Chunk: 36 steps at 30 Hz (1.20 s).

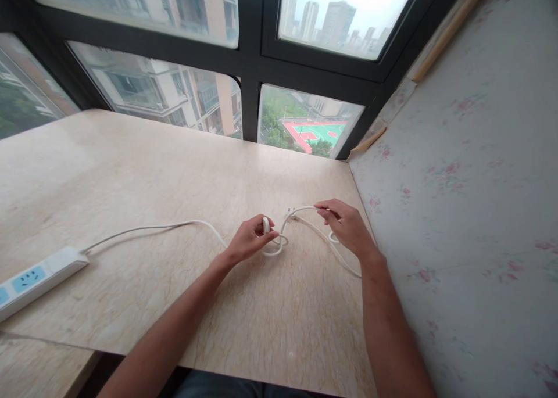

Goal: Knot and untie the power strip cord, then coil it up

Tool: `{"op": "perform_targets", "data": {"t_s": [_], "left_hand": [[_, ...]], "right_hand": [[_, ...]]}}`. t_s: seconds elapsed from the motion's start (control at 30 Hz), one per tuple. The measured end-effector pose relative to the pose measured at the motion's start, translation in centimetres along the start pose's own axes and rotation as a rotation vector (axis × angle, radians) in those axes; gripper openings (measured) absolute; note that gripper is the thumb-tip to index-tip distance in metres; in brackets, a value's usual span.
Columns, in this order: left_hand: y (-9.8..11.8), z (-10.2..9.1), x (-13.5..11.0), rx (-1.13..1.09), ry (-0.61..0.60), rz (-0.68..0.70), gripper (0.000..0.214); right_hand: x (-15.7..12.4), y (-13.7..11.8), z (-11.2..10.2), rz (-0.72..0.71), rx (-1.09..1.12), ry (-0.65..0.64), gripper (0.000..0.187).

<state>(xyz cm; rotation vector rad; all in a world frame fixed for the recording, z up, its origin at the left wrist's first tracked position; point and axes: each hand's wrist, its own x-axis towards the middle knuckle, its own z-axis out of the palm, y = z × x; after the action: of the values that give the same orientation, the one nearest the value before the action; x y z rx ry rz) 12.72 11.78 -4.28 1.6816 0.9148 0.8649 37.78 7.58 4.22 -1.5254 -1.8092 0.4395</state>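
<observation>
A white power cord (150,228) runs from the power strip (47,275) at the left across the stone sill to both hands. My left hand (251,238) is closed around a gathered part of the cord, a short bend of it standing up between thumb and fingers. Small loops of cord lie just right of that hand. My right hand (344,221) pinches the cord between thumb and fingertips, and a stretch of it arches between the two hands. More cord curls on the sill beneath my right wrist. A plug with metal prongs lies between the hands, partly behind the cord.
The beige stone sill (131,171) spreads out below dark window frames (250,67). A wallpapered wall (444,223) with pink flowers rises close beside my right arm. The sill's front edge runs just before my lap.
</observation>
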Motion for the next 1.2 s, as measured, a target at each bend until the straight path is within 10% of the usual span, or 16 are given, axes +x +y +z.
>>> {"op": "perform_targets", "data": {"t_s": [0.33, 0.6, 0.83, 1.0, 1.2], "left_hand": [[0.8, 1.7, -0.2, -0.548, 0.006, -0.099, 0.034], [0.7, 1.4, 0.4, -0.645, 0.252, -0.131, 0.039], [0.3, 1.9, 0.5, -0.730, 0.325, -0.119, 0.039], [-0.2, 2.1, 0.8, -0.775, 0.364, -0.150, 0.041], [-0.3, 2.5, 0.8, -0.760, 0.363, -0.151, 0.042]], "right_hand": [[0.7, 0.8, 4.5, -0.084, -0.074, -0.100, 0.031], [-0.6, -3.6, 3.0, -0.251, -0.274, 0.038, 0.032], [-1.7, -5.5, 5.5, 0.145, -0.125, -0.407, 0.038], [-2.2, -2.9, 8.9, 0.387, 0.276, -0.404, 0.050], [-4.0, -1.9, 11.6, 0.570, 0.645, -0.063, 0.042]]}}
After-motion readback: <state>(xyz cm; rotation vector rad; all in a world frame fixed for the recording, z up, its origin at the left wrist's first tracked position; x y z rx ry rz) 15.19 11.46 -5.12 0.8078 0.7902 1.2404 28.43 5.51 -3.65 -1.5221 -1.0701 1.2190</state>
